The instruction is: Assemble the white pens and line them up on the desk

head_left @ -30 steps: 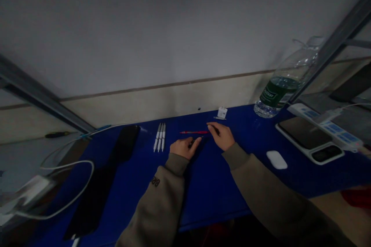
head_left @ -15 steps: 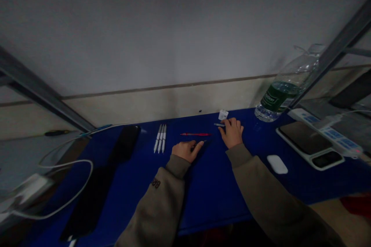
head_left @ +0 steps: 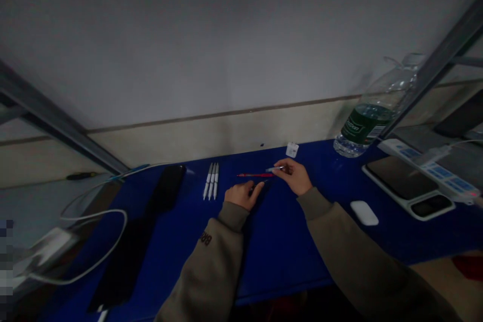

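My left hand (head_left: 241, 196) is closed over the blue tabletop, pinching a slim dark pen part whose thin tip (head_left: 265, 181) pokes out past the thumb; most of it is hidden by the fingers. Just to the right, my right hand (head_left: 293, 177) pinches a short greyish pen part (head_left: 272, 169), pointing left. Beyond the left hand a slim red pen (head_left: 254, 175) lies crosswise on the table, close to the piece in my right fingers. Three white pens (head_left: 210, 181) lie side by side left of my left hand.
A small white square object (head_left: 292, 149) sits near the wall. To the right are a large water bottle (head_left: 364, 128), a white rounded case (head_left: 364, 213), a scale (head_left: 409, 186) and a power strip (head_left: 433, 171). A dark phone (head_left: 170, 183) and white cable (head_left: 124, 216) are left.
My right hand has picked the greyish pen part up from near the white square object and brought it left, toward my left hand. The left hand stays nearly still.
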A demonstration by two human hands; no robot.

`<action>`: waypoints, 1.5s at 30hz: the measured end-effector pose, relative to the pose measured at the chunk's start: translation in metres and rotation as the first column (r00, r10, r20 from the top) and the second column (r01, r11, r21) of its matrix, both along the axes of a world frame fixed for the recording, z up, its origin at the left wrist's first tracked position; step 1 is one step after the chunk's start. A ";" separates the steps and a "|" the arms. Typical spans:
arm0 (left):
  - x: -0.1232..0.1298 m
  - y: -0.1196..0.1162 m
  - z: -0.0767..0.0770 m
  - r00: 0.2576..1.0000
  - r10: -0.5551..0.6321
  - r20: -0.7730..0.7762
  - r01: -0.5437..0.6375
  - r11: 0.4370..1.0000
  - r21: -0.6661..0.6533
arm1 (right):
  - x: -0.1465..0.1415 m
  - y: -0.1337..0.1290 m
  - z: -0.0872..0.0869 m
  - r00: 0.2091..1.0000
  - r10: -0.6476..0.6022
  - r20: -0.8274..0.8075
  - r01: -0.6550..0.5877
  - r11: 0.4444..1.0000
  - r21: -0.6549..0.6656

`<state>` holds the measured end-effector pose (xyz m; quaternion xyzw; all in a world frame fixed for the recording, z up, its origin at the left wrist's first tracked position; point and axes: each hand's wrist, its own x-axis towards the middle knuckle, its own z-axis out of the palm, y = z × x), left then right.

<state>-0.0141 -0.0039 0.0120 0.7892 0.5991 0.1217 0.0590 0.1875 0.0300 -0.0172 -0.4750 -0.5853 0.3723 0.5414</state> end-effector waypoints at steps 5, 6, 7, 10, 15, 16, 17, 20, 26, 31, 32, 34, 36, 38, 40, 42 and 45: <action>-0.001 0.001 0.007 0.999 -0.006 -0.053 0.004 0.999 -0.038 | -0.006 -0.003 0.007 0.976 0.042 -0.212 -0.050 0.998 -0.034; -0.002 0.001 0.008 0.998 -0.001 -0.060 -0.001 1.000 -0.028 | -0.006 -0.003 0.007 0.974 0.047 -0.224 -0.058 0.997 -0.044; -0.002 0.001 0.010 0.998 0.007 -0.067 -0.008 1.000 -0.019 | -0.005 -0.003 0.008 0.971 0.056 -0.231 -0.070 0.996 -0.052; -0.004 0.001 0.015 0.995 0.037 -0.090 -0.038 0.999 -0.005 | -0.005 -0.002 0.008 0.966 0.086 -0.243 -0.105 0.992 -0.066; -0.004 0.001 0.019 0.993 0.041 -0.115 -0.040 0.999 0.005 | -0.006 -0.003 0.011 0.957 0.109 -0.269 -0.135 0.988 -0.081; -0.004 0.002 0.018 0.992 0.038 -0.118 -0.037 0.999 0.009 | -0.005 -0.004 0.011 0.955 0.114 -0.274 -0.141 0.987 -0.082; -0.004 0.002 0.017 0.992 0.038 -0.120 -0.037 0.999 0.012 | -0.005 -0.004 0.012 0.954 0.119 -0.277 -0.147 0.986 -0.082; -0.003 0.003 0.012 0.992 0.053 -0.114 -0.049 0.998 0.039 | -0.004 -0.004 0.012 0.952 0.132 -0.275 -0.159 0.984 -0.078; -0.004 0.004 0.007 0.995 0.042 -0.087 -0.035 0.997 0.073 | -0.002 -0.003 0.012 0.951 0.077 -0.299 -0.107 0.991 -0.084; -0.005 0.004 0.010 0.995 0.031 -0.091 -0.025 0.998 0.066 | -0.003 -0.004 0.012 0.950 0.131 -0.284 -0.162 0.983 -0.088; -0.005 0.004 0.010 0.995 0.029 -0.091 -0.023 0.997 0.072 | -0.004 -0.005 0.012 0.947 0.152 -0.284 -0.184 0.979 -0.091; -0.006 0.005 0.008 0.996 0.015 -0.089 -0.008 0.997 0.078 | -0.006 -0.005 0.011 0.940 0.192 -0.283 -0.228 0.969 -0.097; -0.007 0.007 0.005 0.996 -0.016 -0.086 0.023 0.997 0.076 | -0.008 -0.006 0.010 0.934 0.221 -0.282 -0.259 0.960 -0.104; -0.008 0.010 0.000 0.994 -0.061 -0.086 0.067 0.995 0.069 | -0.009 -0.006 0.009 0.930 0.242 -0.278 -0.282 0.953 -0.113; -0.007 0.014 -0.006 0.989 -0.117 -0.091 0.123 0.990 0.063 | -0.010 -0.006 0.008 0.925 0.272 -0.265 -0.311 0.943 -0.117; -0.006 0.018 -0.012 0.978 -0.178 -0.106 0.185 0.981 0.063 | -0.010 -0.006 0.005 0.917 0.323 -0.235 -0.357 0.926 -0.120; -0.005 0.022 -0.019 0.958 -0.247 -0.145 0.260 0.963 0.075 | -0.011 -0.007 0.001 0.905 0.383 -0.188 -0.409 0.903 -0.129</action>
